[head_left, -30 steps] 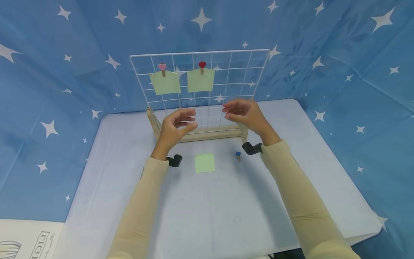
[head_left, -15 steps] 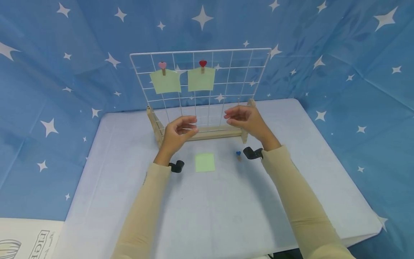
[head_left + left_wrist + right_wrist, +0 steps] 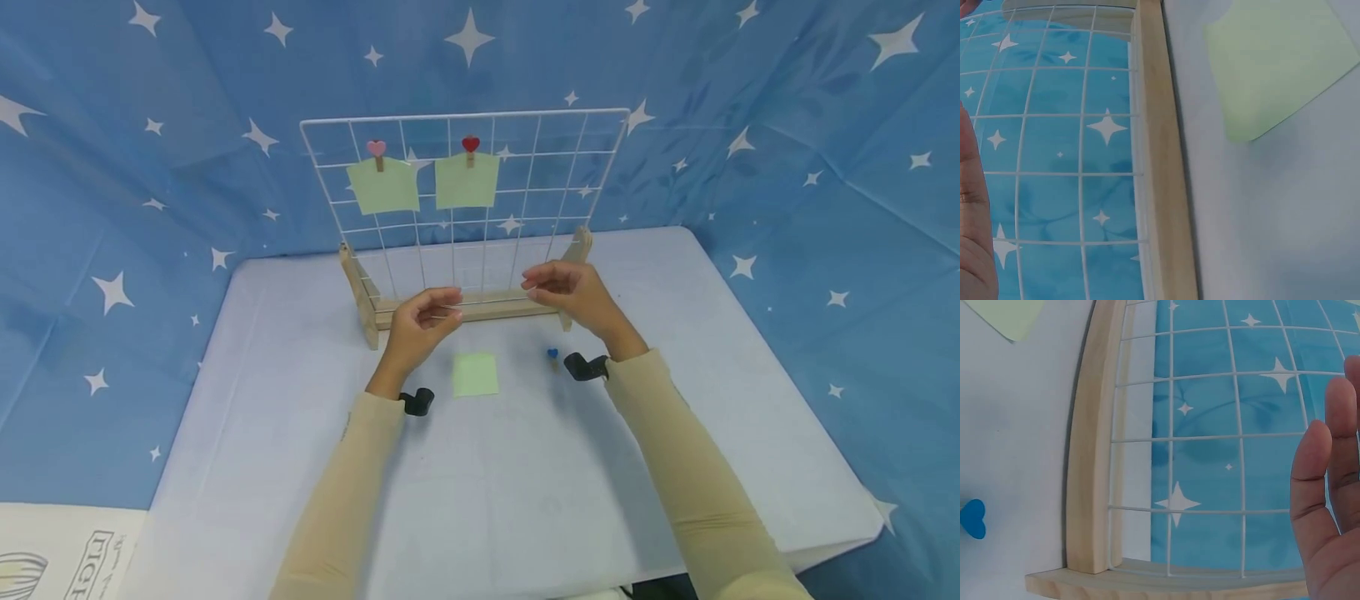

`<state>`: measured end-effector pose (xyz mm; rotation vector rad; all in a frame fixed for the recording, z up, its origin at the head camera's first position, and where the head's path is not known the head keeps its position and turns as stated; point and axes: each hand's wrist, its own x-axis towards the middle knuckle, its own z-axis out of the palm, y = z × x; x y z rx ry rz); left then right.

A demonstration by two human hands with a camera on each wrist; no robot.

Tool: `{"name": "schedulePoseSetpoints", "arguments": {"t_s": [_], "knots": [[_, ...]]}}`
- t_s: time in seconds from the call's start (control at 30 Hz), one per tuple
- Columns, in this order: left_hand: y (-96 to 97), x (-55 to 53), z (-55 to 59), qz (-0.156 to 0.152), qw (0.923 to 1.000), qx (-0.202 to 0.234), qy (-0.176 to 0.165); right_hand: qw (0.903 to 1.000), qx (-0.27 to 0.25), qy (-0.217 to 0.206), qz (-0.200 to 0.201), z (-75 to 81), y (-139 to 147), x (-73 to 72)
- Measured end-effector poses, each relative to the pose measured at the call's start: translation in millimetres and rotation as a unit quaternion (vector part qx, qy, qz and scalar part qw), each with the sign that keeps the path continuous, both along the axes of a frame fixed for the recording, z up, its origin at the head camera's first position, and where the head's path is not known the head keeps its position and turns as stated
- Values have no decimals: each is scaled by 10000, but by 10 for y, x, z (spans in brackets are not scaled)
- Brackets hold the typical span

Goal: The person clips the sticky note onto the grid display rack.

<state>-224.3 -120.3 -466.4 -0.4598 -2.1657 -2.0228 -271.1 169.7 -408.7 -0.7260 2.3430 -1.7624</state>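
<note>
My left hand (image 3: 420,329) hovers in front of the lower part of a white wire grid (image 3: 483,246), its fingers loosely bent and holding nothing. Across from it, my right hand (image 3: 573,292) is likewise held in the air with relaxed, bare fingers. On the table between and below them lies a green sticky note (image 3: 476,374). A small wooden clothespin with a blue heart (image 3: 552,354) lies under the right hand; its heart (image 3: 974,519) also shows in the right wrist view. Neither hand touches the note or the clothespin.
Two green notes hang on the grid, one by a pink-heart clothespin (image 3: 377,150), one by a red-heart clothespin (image 3: 471,146). A wooden base (image 3: 480,311) bears the grid on the white table (image 3: 480,500). A printed sheet (image 3: 60,550) lies at the lower left.
Both hands have come down and toward me, the left one also drifting slightly right. The loose note and blue-heart clothespin stay in place on the table.
</note>
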Motion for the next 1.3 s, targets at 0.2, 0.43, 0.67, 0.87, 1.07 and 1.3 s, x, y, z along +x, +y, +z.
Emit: {"name": "schedulePoseSetpoints", "arguments": {"t_s": [0.2, 0.43, 0.67, 0.87, 1.07, 1.3], "knots": [[47, 53, -90, 41, 9998, -54, -182, 9998, 2, -167, -62, -125, 47, 14], [75, 93, -188, 109, 9991, -60, -408, 9994, -7, -338, -91, -291, 121, 40], [90, 128, -288, 201, 9974, -11, -689, 9988, 65, -432, -222, -391, 168, 73], [121, 158, -388, 283, 9955, 20, -902, 9970, 290, -630, -346, -501, 186, 104], [123, 182, -463, 423, 9921, -71, -1178, 9969, 380, -608, -310, -603, 197, 131], [116, 196, -533, 554, 9874, -314, -1446, 9962, 397, -661, -402, -776, 235, 123]]}}
